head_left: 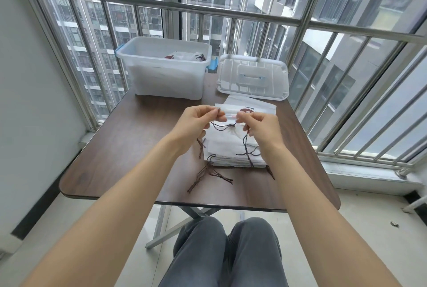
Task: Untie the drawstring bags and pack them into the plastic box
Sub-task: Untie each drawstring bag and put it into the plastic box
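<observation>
A stack of white drawstring bags (231,148) with dark brown cords lies on the brown table (129,148), right of centre. Above the stack, my left hand (196,122) and my right hand (258,125) each pinch the dark cord (221,127) of the top bag, fingers curled, with the cord looped between them. More cords (208,175) trail off the stack's near edge. The clear plastic box (161,71) stands at the table's far left with at least one white bag (184,55) inside.
The box's clear lid (251,78) lies flat at the far right of the table, beside the box. A metal window railing (208,9) runs right behind the table. A white wall stands to the left. My knees (224,247) are under the table's near edge.
</observation>
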The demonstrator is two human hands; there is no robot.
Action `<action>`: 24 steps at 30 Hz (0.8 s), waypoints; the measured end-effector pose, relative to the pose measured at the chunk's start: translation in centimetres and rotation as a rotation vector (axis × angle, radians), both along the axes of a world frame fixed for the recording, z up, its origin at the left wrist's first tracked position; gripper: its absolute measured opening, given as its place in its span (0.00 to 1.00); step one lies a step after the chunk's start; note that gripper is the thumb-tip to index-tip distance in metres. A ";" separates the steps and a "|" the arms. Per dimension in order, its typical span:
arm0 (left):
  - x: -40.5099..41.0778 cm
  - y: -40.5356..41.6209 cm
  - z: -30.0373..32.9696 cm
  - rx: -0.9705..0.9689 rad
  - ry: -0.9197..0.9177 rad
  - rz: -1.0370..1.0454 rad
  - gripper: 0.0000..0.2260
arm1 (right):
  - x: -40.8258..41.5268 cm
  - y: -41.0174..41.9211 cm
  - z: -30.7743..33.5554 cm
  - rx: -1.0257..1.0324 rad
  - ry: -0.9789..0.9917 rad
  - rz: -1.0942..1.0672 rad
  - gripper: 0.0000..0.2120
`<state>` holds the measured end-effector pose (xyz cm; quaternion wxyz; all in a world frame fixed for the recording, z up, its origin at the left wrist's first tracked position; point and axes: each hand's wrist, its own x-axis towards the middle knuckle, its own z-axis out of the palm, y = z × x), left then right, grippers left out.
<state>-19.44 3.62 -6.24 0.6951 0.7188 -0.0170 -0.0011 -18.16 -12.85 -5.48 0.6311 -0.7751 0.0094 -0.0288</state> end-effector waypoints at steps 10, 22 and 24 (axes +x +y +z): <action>-0.7 -1.2 0.2 -0.050 -0.014 -0.138 0.08 | -0.3 0.2 -0.1 0.376 0.175 0.115 0.09; -1.0 -2.0 0.5 0.231 -0.104 -0.220 0.18 | -0.2 0.1 -0.2 0.374 0.116 0.167 0.04; -1.1 -2.2 0.8 0.270 -0.136 -0.234 0.19 | -0.1 0.1 -0.2 0.354 0.122 0.146 0.06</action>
